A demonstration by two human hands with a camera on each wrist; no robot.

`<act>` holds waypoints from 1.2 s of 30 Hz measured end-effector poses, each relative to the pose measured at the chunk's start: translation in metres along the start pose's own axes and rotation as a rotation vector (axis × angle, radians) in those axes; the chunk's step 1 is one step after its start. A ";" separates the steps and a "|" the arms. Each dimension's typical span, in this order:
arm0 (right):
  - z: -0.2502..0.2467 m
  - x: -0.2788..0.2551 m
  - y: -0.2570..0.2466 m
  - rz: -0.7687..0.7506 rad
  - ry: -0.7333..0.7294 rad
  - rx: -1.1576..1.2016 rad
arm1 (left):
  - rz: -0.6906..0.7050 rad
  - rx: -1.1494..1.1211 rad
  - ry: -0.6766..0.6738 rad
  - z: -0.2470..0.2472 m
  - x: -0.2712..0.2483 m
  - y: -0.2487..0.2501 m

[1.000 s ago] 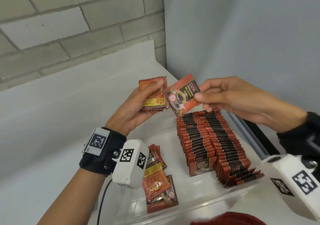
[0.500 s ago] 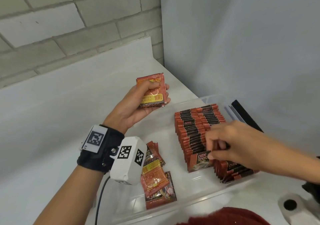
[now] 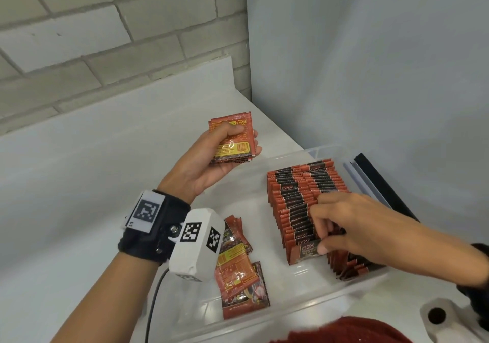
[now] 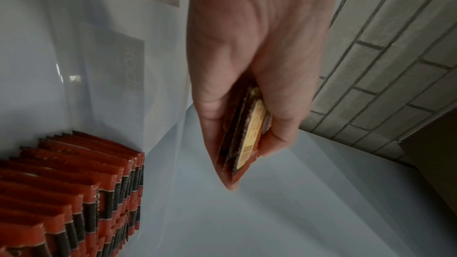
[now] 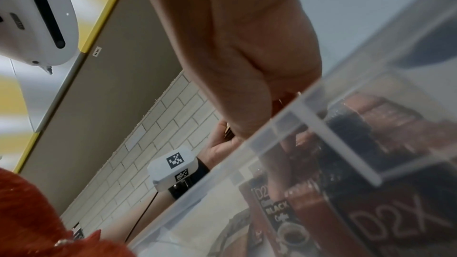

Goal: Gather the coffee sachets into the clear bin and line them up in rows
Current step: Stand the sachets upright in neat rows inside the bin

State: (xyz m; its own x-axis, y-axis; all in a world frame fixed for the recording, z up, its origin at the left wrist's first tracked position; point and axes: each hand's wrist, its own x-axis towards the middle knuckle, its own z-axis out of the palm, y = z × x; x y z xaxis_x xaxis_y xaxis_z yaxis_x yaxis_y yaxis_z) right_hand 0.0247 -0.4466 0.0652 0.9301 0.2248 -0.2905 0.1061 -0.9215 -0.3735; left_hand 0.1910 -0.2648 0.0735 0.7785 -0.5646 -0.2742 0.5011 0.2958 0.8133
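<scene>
Landmark: the bin [image 3: 299, 313], clear, set on the white desk [image 3: 79, 184].

Nearest, at the bin's near-left corner, a loose heap [image 3: 239, 274] of sachets is seen lying flat and overlapping, partly hidden behind the left wrist camera. These are not yet lined up.

In the bin's right half, two rows [image 3: 299, 210] of sachets are stood on edge, packed side by side and running from the near wall toward the far wall. The greater part of the task is judged done here.

The right hand [image 3: 352, 226] is lowered onto the near end of the right-hand row. Its fingers are bent down among the sachet tops and the thumb is pressed on the front sachet; whether a sachet is pinched in the grip cannot be told.

Beyond the bin's far-left corner, the left hand [image 3: 211, 162] is held above the desk, a small stack [image 3: 235, 141] of sachets clamped between thumb and fingers.

Left to do, by judgement: stack and heap to be filed into rows.
</scene>
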 end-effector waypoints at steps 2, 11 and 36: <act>0.001 0.001 0.001 0.000 -0.004 0.002 | 0.000 -0.012 0.002 0.000 0.000 0.000; -0.002 0.002 0.006 0.020 -0.008 0.083 | -0.009 0.009 0.004 -0.001 0.000 0.000; -0.073 0.079 -0.016 -0.009 0.366 0.972 | 0.010 0.111 -0.178 -0.009 0.004 -0.003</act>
State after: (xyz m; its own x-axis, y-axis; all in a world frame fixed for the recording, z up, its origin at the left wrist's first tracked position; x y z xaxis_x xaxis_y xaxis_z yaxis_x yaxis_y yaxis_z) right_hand 0.1219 -0.4370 0.1132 0.9978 -0.0297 -0.0595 -0.0647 -0.2313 -0.9707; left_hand 0.1962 -0.2611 0.0656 0.6995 -0.6919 -0.1790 0.4412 0.2210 0.8698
